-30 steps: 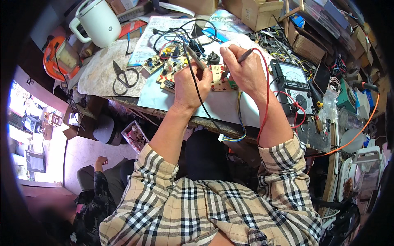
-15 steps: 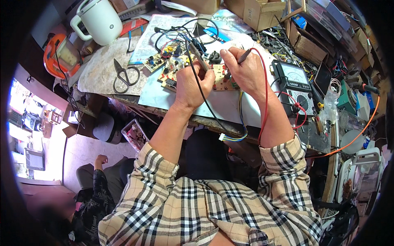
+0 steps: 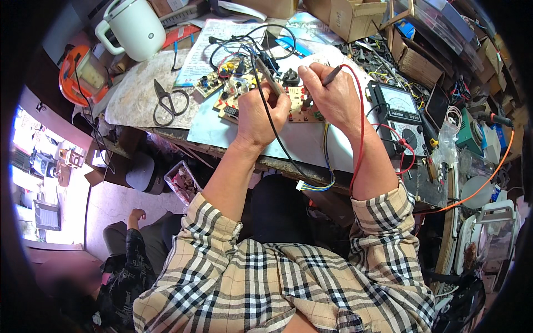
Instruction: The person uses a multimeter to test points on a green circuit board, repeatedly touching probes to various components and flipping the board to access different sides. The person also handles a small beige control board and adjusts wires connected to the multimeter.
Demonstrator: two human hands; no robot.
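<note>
My left hand (image 3: pixel 260 117) is closed around a slim greyish stick (image 3: pixel 269 76) that looks like a test probe; a black lead (image 3: pixel 270 117) runs from near its top down over the hand. My right hand (image 3: pixel 335 99) grips a dark test probe (image 3: pixel 331 76) with a red lead (image 3: pixel 362 119), tip pointing down at a circuit board (image 3: pixel 300 112). Fingers hide where either tip touches. The board carries a small digit display (image 3: pixel 231 111) and lies on a pale sheet (image 3: pixel 214 132). Right of my hand is an analog multimeter (image 3: pixel 397 114) with a needle dial.
Scissors (image 3: pixel 168 105) lie on the left of the bench, a white kettle (image 3: pixel 133 30) behind them. A wire bundle with a white plug (image 3: pixel 300 185) hangs over the front edge. Cardboard boxes (image 3: pixel 355 16) and loose parts crowd the back right. Another person's arm (image 3: pixel 135 244) shows at lower left.
The right probe and hand shift very slightly, and the red lead sways a little to the right. The left hand holds its place.
</note>
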